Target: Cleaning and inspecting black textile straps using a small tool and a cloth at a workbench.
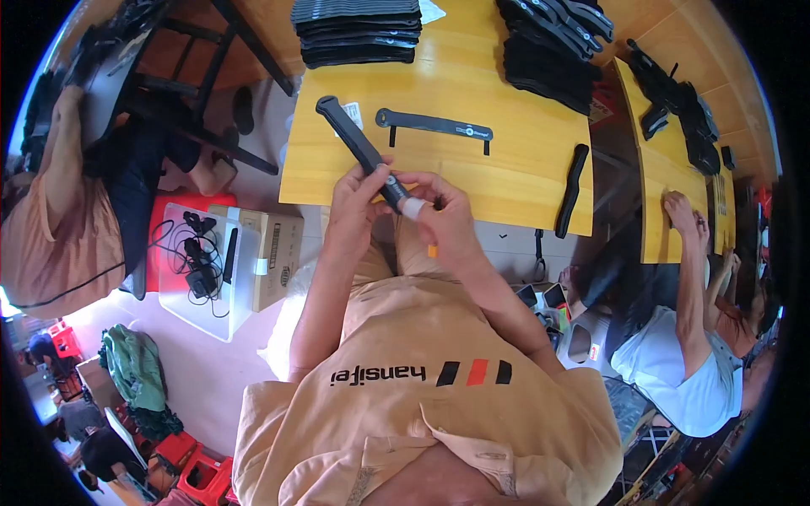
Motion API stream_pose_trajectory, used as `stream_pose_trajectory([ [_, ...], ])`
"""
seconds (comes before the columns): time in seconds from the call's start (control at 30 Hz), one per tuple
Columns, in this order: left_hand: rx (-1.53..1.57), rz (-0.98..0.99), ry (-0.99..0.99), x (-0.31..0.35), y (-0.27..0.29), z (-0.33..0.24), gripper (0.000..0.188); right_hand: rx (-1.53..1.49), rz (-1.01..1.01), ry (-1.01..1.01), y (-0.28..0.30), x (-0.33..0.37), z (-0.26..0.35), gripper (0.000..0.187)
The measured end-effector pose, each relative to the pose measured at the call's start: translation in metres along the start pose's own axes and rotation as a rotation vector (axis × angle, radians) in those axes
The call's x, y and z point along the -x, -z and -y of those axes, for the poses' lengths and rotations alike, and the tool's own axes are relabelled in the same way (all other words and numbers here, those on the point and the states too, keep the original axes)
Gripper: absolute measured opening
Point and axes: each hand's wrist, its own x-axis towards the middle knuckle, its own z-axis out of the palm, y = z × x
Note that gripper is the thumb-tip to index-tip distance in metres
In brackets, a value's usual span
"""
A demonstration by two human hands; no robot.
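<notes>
A long black strap with a rounded far end slants up and left over the near edge of the yellow wooden table. My left hand is closed around its lower part, thumb on top. At the strap's near end, the fingers of my right hand pinch a whitish, see-through piece; the fingertips are partly hidden. A small orange bit shows below that hand. Beyond my hands, a similar strap lies across the table, with two short black tabs under it.
Stacked black straps stand at the far left of the table, with another pile far right. A single narrow strap lies by the right edge. A clear bin of cables sits left of me. Co-workers sit on both sides.
</notes>
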Motion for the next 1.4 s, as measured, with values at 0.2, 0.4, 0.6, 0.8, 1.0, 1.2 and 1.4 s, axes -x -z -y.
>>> stream_pose_trajectory([
  [0.2,0.078,0.088,-0.001,0.003,-0.011,0.001,0.020,-0.015,-0.024,0.090,0.007,0.009,0.021,0.024],
  [0.4,0.023,0.075,-0.084,0.005,-0.022,-0.010,0.021,0.395,-0.017,0.164,0.028,0.028,0.032,0.038],
  [0.6,0.029,0.083,-0.084,0.003,-0.026,-0.010,0.021,0.642,-0.004,0.326,0.021,0.033,0.039,0.046],
  [0.8,-0.055,0.027,-0.163,0.005,-0.030,-0.010,0.020,0.808,-0.048,0.379,0.016,0.033,0.038,0.054],
  [1.0,-0.135,-0.012,-0.234,0.010,-0.035,-0.014,0.020,0.987,-0.104,0.512,0.019,0.034,0.033,0.056],
  [1.2,-0.171,-0.046,-0.286,0.009,-0.035,-0.012,0.020,0.835,-0.041,0.487,0.025,0.033,0.036,0.052],
  [1.4,-0.045,0.051,-0.256,0.010,-0.034,-0.011,0.023,0.598,-0.031,0.300,0.017,0.038,0.037,0.050],
])
